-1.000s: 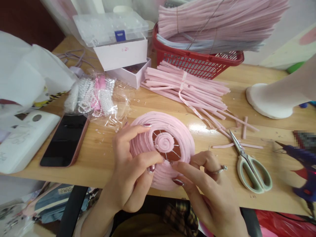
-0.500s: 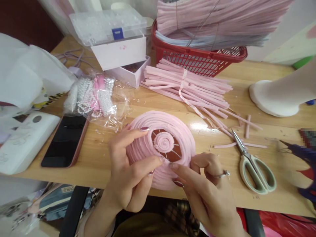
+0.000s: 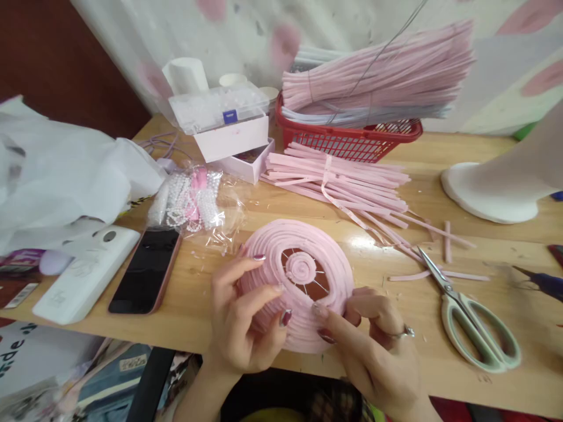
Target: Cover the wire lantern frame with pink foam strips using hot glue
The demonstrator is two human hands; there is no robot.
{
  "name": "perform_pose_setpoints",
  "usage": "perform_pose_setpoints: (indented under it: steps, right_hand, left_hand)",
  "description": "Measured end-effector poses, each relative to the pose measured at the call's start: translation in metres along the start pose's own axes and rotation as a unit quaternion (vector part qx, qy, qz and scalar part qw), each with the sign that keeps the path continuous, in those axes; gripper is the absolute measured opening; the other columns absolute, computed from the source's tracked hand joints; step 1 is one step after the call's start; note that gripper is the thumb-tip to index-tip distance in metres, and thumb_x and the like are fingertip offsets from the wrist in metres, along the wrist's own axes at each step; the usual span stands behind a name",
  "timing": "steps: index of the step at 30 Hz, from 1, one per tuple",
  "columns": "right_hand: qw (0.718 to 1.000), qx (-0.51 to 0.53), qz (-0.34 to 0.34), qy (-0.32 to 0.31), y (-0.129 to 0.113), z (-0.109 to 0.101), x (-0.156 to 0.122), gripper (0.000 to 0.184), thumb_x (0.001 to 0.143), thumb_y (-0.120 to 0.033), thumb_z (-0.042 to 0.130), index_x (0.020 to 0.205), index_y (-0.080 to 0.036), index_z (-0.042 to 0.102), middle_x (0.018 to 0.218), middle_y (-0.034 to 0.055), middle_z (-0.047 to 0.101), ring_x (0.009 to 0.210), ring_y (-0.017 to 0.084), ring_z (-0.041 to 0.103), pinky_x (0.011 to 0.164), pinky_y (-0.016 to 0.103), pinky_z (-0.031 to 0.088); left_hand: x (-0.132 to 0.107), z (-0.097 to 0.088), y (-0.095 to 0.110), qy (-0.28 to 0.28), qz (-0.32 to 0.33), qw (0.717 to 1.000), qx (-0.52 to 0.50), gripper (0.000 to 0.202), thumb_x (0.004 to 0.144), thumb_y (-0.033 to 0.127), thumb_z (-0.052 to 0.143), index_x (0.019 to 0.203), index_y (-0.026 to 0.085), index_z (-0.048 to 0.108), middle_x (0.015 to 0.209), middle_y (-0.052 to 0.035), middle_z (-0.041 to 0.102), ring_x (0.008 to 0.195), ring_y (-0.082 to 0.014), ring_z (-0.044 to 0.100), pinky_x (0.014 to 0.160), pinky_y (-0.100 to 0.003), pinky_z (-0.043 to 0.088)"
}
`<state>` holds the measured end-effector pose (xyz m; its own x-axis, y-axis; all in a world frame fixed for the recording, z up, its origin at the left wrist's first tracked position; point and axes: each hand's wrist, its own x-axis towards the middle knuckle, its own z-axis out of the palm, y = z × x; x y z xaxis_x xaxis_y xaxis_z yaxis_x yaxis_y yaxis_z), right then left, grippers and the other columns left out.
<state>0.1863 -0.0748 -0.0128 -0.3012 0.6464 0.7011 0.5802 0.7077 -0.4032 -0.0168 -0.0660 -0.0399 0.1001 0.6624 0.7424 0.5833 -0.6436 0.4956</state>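
Between my hands at the table's near edge is a round, dome-like piece of pink chenille stems point(image 3: 336, 264), coiled in rings. Thin wire spokes cross the gap around its small central spiral point(image 3: 301, 268). My left hand point(image 3: 246, 316) grips the left side, its fingers bent over the rings and its thumb near the front. My right hand point(image 3: 373, 340) pinches the coils at the front right, just below the gap; a ring is on one finger. Fingers partly hide the front rings. Scissors point(image 3: 466, 319) with pale green handles lie open-bladed to the right.
Behind lie bundled pink stems point(image 3: 343, 181) and a red basket point(image 3: 352, 143) of more stems. A phone point(image 3: 147, 269), white power bank point(image 3: 88, 272) and bagged pearl strings point(image 3: 185, 199) are left. A white stand point(image 3: 488, 193) and a dark blue glue gun point(image 3: 545, 284) are right.
The view has tilted upward, so the tabletop things appear lower. My left thumb and index finger have drawn back from the gap's edge, while my right hand keeps its pinch.
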Motion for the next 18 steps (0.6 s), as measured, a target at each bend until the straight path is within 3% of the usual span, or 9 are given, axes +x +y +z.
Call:
perform_pose_setpoints:
  steps: [4,7,9,11,14,16,18]
  right_hand:
    - [0.999,0.048,-0.006,-0.003,0.004,-0.006,-0.008,0.021,0.091,-0.005,0.065,0.099,-0.022,0.072,0.077,-0.0012,0.055,0.067,0.011,0.059,0.059,0.027,0.053]
    - [0.998,0.015,-0.001,0.053,0.006,-0.010,-0.016,0.019,0.085,-0.002,0.070,0.092,-0.020,0.070,0.081,-0.0004,0.052,0.070,0.013,0.057,0.059,0.029,0.050]
    - [0.994,-0.015,0.022,0.109,0.007,-0.009,-0.023,0.015,0.085,-0.005,0.073,0.088,-0.019,0.068,0.085,0.0011,0.052,0.077,0.015,0.055,0.065,0.032,0.049]
    - [0.991,-0.001,0.055,0.125,0.009,-0.006,-0.029,0.015,0.087,-0.019,0.077,0.098,-0.019,0.066,0.098,0.0051,0.057,0.092,0.020,0.058,0.079,0.037,0.051]
    - [0.992,0.041,0.093,0.078,0.010,0.003,-0.034,0.046,0.092,-0.039,0.073,0.131,-0.023,0.056,0.133,0.0145,0.052,0.126,0.033,0.051,0.104,0.055,0.045]
    - [0.996,0.017,0.067,0.048,0.009,0.007,-0.034,0.050,0.094,-0.035,0.070,0.139,-0.026,0.050,0.142,0.0156,0.046,0.135,0.034,0.045,0.108,0.058,0.042]
    - [0.999,-0.017,0.037,0.027,0.007,0.009,-0.034,0.044,0.096,-0.026,0.067,0.137,-0.028,0.052,0.140,0.0140,0.045,0.132,0.031,0.047,0.105,0.052,0.047]
  left_hand:
    - [-0.003,0.000,-0.001,0.042,-0.045,0.998,-0.032,0.031,0.080,0.011,0.067,0.110,0.017,0.059,0.120,-0.0101,0.062,0.115,-0.0222,0.062,0.103,-0.044,0.056]
    - [-0.004,-0.003,0.000,0.105,-0.056,0.991,-0.054,0.026,0.077,0.003,0.075,0.093,0.017,0.062,0.109,-0.0054,0.065,0.105,-0.0191,0.067,0.096,-0.041,0.062]
    - [-0.004,-0.007,0.001,0.137,-0.035,0.989,-0.051,0.029,0.071,-0.002,0.081,0.082,0.017,0.062,0.097,-0.0011,0.067,0.094,-0.0164,0.070,0.097,-0.044,0.062]
    - [-0.003,-0.010,0.002,0.160,-0.030,0.985,-0.054,0.026,0.072,-0.001,0.082,0.079,0.017,0.065,0.089,0.0013,0.070,0.086,-0.0146,0.070,0.100,-0.046,0.061]
    - [-0.005,-0.010,0.004,0.164,-0.115,0.976,-0.084,0.016,0.095,0.010,0.063,0.091,0.021,0.075,0.098,-0.0011,0.077,0.098,-0.0168,0.073,0.105,-0.044,0.057]
    - [-0.009,-0.008,0.005,0.124,-0.198,0.966,-0.114,0.024,0.102,0.019,0.054,0.110,0.024,0.075,0.120,-0.0036,0.075,0.118,-0.0193,0.069,0.109,-0.040,0.054]
    - [-0.015,-0.007,0.006,0.074,-0.247,0.956,-0.141,0.031,0.099,0.027,0.061,0.129,0.028,0.067,0.140,-0.0059,0.066,0.133,-0.0228,0.061,0.114,-0.040,0.050]
